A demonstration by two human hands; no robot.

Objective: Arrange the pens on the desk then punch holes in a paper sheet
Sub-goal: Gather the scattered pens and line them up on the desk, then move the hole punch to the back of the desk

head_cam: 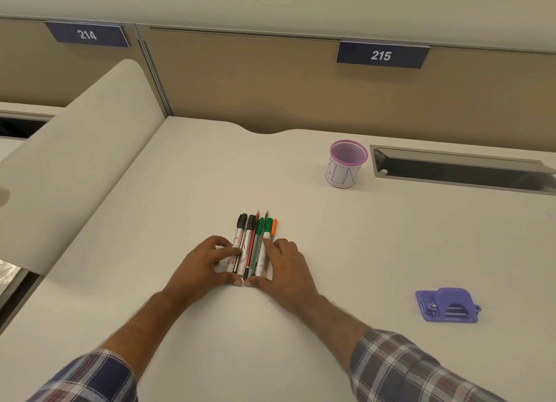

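Note:
Several pens and pencils point(254, 242) lie side by side in a tight row on the white desk point(180, 191), tips pointing away from me. Two have black caps, two have green caps and one has an orange cap. My left hand point(207, 261) presses against the row's left side, and my right hand point(284, 264) presses against its right side. Both thumbs meet at the near ends of the pens. A purple hole punch point(446, 307) sits on the desk to the right, apart from both hands. No paper sheet is in view.
A purple mesh cup point(346, 164) with a white label stands at the back right. Behind it is a dark cable slot point(457, 171) in the desk. A curved divider panel point(75, 149) rises on the left, and a tan partition wall point(255, 80) runs along the back.

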